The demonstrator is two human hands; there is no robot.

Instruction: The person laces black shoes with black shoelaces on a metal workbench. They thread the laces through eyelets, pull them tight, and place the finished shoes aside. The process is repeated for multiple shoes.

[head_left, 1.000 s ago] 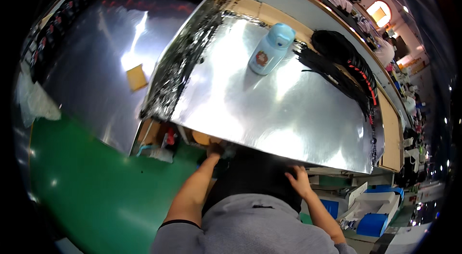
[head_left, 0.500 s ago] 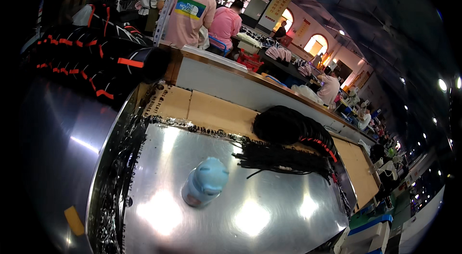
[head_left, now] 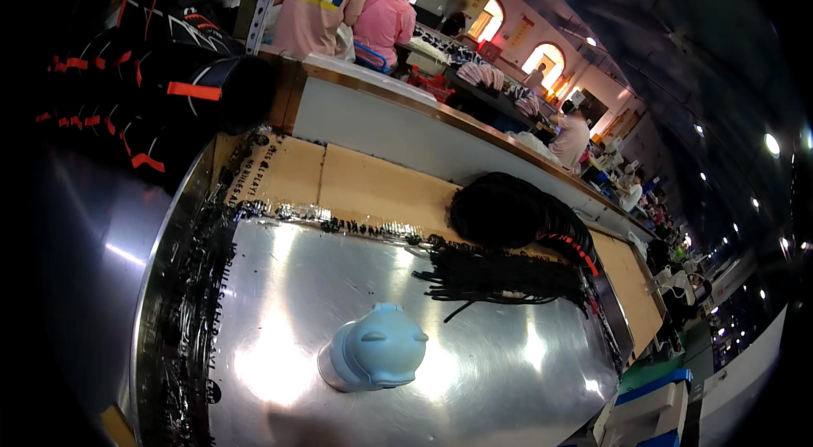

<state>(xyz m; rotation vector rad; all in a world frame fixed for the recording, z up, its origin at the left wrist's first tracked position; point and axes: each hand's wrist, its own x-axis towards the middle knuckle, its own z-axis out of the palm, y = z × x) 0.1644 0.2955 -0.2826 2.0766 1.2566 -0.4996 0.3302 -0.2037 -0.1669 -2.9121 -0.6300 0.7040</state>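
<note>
Neither my left hand nor my right hand shows in the head view. A light blue bottle with a rounded lid (head_left: 385, 350) stands on the shiny metal tabletop (head_left: 339, 278), left of its middle. Behind it to the right lies a bundle of thin black cords (head_left: 500, 276). Past the cords rests a curved stack of black pieces (head_left: 508, 210) with red-orange marks along its right end. A faint dark smear, perhaps a reflection, lies on the metal at the lower edge.
Brown cardboard (head_left: 373, 184) and black printed tape (head_left: 182, 320) border the tabletop. More black bundles with orange bands (head_left: 127, 96) lie far left. A low partition (head_left: 381, 125) runs behind. Beyond it several people (head_left: 318, 11) sit or stand by work tables. A white-and-blue plastic stool (head_left: 648, 413) stands lower right.
The view has shifted and tilted. The blue bottle appears lower, slightly farther right and larger, its lid seen more from above. The cords and stack look unmoved on the table.
</note>
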